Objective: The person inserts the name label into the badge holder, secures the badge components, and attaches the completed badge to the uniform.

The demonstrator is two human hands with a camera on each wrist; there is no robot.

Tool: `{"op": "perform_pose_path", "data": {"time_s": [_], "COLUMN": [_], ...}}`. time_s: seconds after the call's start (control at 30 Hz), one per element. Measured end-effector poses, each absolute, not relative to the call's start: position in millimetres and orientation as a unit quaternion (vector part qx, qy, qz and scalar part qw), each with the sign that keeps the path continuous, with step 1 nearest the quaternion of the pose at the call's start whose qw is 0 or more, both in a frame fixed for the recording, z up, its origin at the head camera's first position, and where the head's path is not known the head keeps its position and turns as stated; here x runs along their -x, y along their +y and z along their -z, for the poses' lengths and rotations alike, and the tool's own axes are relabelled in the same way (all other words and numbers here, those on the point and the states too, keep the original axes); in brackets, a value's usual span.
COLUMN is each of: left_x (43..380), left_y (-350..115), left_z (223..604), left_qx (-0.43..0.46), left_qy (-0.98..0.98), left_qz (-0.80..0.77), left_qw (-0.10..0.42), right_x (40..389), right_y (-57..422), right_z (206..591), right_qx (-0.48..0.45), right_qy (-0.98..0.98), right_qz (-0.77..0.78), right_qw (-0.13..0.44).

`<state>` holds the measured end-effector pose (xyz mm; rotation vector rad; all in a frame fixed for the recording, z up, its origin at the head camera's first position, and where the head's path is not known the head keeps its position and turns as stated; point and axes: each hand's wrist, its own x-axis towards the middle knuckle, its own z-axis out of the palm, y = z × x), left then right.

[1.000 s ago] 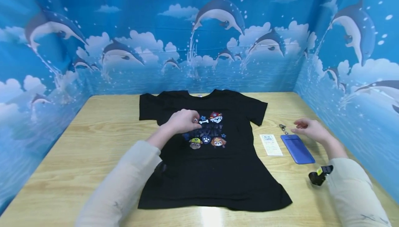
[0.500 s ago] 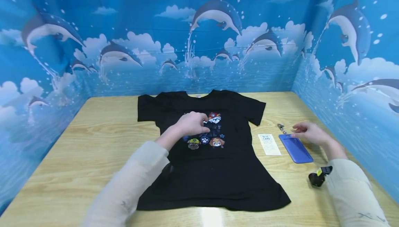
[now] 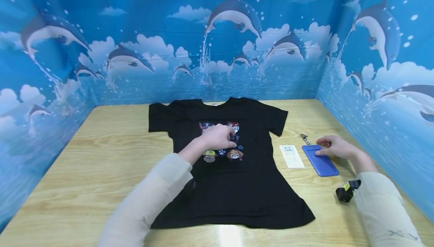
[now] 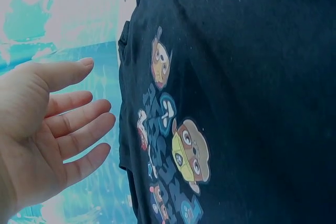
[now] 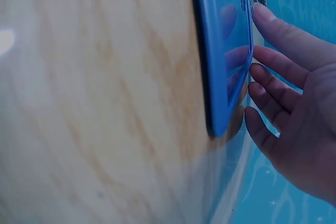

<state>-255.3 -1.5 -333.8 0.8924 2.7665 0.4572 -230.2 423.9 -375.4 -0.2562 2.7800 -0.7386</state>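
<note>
A black T-shirt [image 3: 230, 194] with cartoon dog faces printed on its chest lies spread out on the table. Over that print is my left hand [image 3: 220, 137], holding nothing, its fingers loosely bent; the left wrist view shows the palm [image 4: 31, 135] and parted fingers beside the shirt. At the right lies a blue card holder [image 3: 324, 166] with a metal clip [image 3: 304, 137] at its top. My right hand [image 3: 335, 147] is at the holder's upper right edge, thumb over its face. In the right wrist view its fingertips [image 5: 257, 90] are right by the holder's rim, not curled round it.
A white paper card [image 3: 292, 157] printed "ID/IC CARD" lies between the shirt and the holder. A small black device with a yellow label [image 3: 345, 193] sits at the right sleeve. Dolphin-patterned curtains [image 3: 203, 51] enclose the wooden table [image 3: 101, 156] at the back and sides.
My left hand has moved right across the shirt's print. My right hand has moved from beside the clip slightly down and left, onto the card holder's edge.
</note>
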Motion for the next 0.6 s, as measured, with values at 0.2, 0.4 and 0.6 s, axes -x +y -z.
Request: {"op": "perform_pose_path", "data": {"time_s": [0.2,0.4,0.6], "left_x": [254,253,252], "left_y": [7,16,23], "left_z": [333,336,338], "left_qx": [-0.317,-0.323,-0.325], "left_qy": [0.932,0.929,0.929], "left_qz": [-0.148,-0.151,-0.149], "left_qw": [0.098,0.099,0.101], "right_x": [229,229,231], "right_y": [423,422,421], "right_z": [374,375,373], "right_qx": [0.091,0.106,0.098], "right_qy": [0.955,0.958,0.961], "right_qz": [0.244,0.227,0.208], "right_qw": [0.142,0.140,0.156]}}
